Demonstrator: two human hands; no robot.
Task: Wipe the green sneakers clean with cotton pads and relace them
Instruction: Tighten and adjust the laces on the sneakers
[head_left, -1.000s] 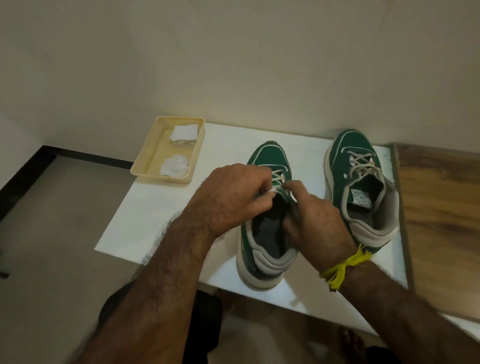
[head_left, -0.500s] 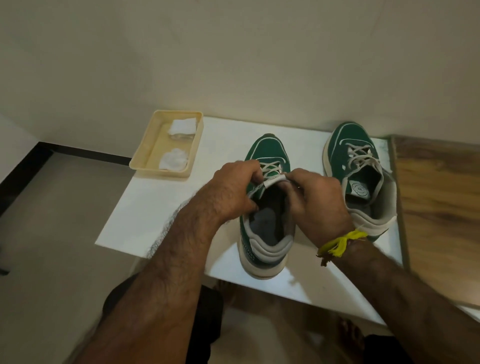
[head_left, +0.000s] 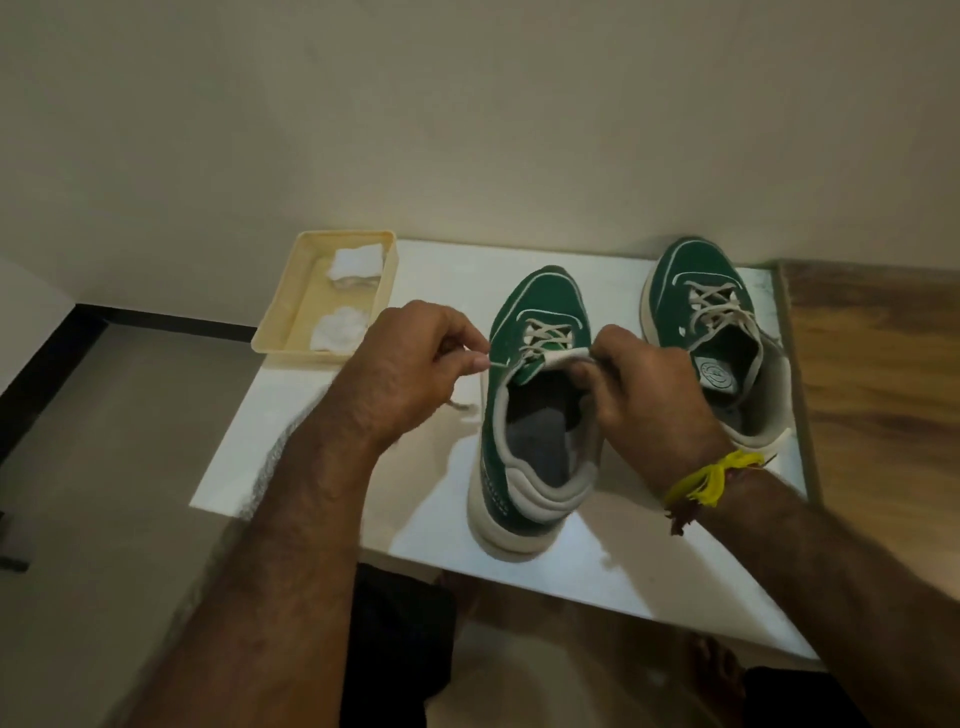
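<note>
On the white tabletop (head_left: 322, 426), toe toward the wall, stands the near green sneaker (head_left: 535, 415) between the two hands, its pale lace (head_left: 545, 335) crossed over the lower eyelets only. The left hand (head_left: 410, 374) is just left of the shoe, fingers curled and thumb pressed to forefinger, pinching a lace end that runs taut to the shoe's left side — a loose length trails on the table under the hand. The right hand (head_left: 644, 395) grips the tongue (head_left: 563, 358) of this shoe at its top edge, fingers curled round it; a yellow thread band (head_left: 711, 475) circles that wrist. Just right of it, touching nothing of the first, stands the second green sneaker (head_left: 717, 332), laced higher. At the table's far-left corner a cream tray (head_left: 291, 317) holds two white cotton pads (head_left: 340, 335) — one near, one far.
</note>
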